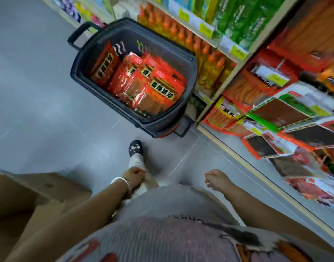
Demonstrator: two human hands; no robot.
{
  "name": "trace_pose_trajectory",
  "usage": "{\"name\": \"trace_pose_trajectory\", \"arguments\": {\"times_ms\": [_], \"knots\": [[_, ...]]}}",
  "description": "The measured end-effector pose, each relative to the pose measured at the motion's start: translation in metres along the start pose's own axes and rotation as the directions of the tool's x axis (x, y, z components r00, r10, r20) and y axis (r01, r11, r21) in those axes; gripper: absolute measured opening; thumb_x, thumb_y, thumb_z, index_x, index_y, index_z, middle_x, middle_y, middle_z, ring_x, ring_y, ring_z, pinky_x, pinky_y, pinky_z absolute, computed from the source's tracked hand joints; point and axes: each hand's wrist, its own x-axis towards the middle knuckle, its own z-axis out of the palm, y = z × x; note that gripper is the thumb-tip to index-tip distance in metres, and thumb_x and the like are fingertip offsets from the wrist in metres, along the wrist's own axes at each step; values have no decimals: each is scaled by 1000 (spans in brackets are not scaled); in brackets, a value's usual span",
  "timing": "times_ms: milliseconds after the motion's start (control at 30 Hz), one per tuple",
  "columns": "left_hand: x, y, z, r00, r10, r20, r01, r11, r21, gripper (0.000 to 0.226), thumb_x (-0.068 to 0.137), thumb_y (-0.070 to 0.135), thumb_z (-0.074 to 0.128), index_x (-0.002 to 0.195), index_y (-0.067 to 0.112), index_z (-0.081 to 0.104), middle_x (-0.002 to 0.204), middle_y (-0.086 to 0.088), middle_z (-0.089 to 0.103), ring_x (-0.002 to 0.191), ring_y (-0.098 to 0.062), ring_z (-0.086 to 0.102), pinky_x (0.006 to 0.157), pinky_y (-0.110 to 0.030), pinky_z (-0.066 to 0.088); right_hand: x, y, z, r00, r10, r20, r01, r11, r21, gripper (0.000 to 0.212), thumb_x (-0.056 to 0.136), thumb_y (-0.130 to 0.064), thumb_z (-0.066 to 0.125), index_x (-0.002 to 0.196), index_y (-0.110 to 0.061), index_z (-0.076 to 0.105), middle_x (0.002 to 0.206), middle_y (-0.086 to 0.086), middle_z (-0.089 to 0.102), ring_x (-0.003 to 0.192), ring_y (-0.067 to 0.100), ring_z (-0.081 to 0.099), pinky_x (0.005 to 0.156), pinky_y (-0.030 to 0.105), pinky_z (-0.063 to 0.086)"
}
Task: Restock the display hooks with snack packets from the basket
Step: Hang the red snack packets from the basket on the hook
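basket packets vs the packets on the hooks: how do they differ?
Pose: the basket packets lie piled loose in the basket on the floor, while the hook packets hang in rows on the display.
Colour: the basket packets are nearly all red with a black-and-yellow label, while the hook packets mix red, orange and green.
Shared: both are flat, glossy bags.

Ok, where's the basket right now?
In the head view the basket sits on the floor at upper centre, just ahead of the person's shoe, with the shelving close on its right.
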Motion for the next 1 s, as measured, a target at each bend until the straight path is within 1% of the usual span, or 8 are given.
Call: {"name": "trace_pose_trajectory", "arguments": {"times_ms": [67, 200, 333, 467, 600, 733, 833, 1000], "knots": [[20, 11, -36, 1000, -5, 22, 7, 998, -64, 15, 92, 14, 52, 81, 15, 62, 87, -11, 64, 65, -20, 57, 65, -17, 51, 7, -42, 17, 999, -36, 21, 35, 999, 36, 17, 97, -13, 44, 108, -4, 54, 92, 11, 59, 77, 21, 56, 64, 25, 43], [56, 46, -106, 999, 47, 26, -42, 984, -173, 15, 91, 10, 51, 84, 19, 61, 93, -8, 64, 74, -18, 60, 63, -21, 46, 17, -135, 45, 988, -151, 44, 146, 984, 97, 16, 96, -8, 44, 109, -7, 54, 88, 6, 57, 68, 12, 54, 53, 12, 44], [90, 81, -169, 991, 132, 29, -125, 978, -170, 16, 91, 11, 50, 84, 19, 61, 92, -7, 64, 83, -21, 59, 76, -26, 45, 41, -221, 67, 973, -228, 39, 221, 967, 127, 14, 97, -12, 46, 106, -18, 55, 88, 0, 62, 70, 11, 57, 62, 18, 45], [131, 111, -215, 981, 190, 31, -179, 962, -206, 19, 95, 10, 46, 107, 8, 60, 98, -7, 62, 78, -13, 59, 62, -10, 47, 81, -290, 79, 978, -208, -6, 205, 956, 211, 15, 95, -13, 49, 105, -21, 57, 85, -4, 65, 65, 8, 58, 57, 17, 44], [171, 139, -237, 976, 211, 50, -193, 951, -243, 19, 96, 9, 42, 103, 15, 58, 102, -6, 65, 91, -18, 62, 81, -28, 49, 125, -323, 84, 992, -125, -4, 119, 933, 339, 10, 96, -20, 50, 103, -24, 55, 90, -3, 66, 70, 9, 61, 59, 20, 44], [209, 162, -238, 988, 150, 47, -125, 928, -351, 17, 97, 9, 41, 99, 16, 57, 96, -1, 63, 80, -9, 58, 67, -21, 50, 182, -328, 89, 999, 30, -36, -13, 914, 405, 19, 95, -15, 49, 114, -17, 52, 101, 4, 59, 77, 13, 58, 66, 27, 44], [232, 174, -233, 994, 93, 50, -59, 881, -469, 17, 97, 9, 42, 102, 13, 57, 95, -1, 64, 82, -10, 60, 73, -27, 52, 220, -324, 92, 955, 250, -157, -139, 850, 508, 23, 89, -15, 57, 112, -12, 56, 106, 10, 60, 81, 18, 59, 72, 33, 48], [258, 180, -228, 992, 103, 73, -59, 889, -453, 14, 96, 10, 46, 99, 14, 59, 98, 0, 65, 84, -9, 62, 70, -17, 49, 263, -313, 94, 834, 517, -193, -259, 675, 691, 78, 75, -33, 77, 137, -6, 39, 137, 12, 48, 123, 31, 50, 103, 46, 42]]}}
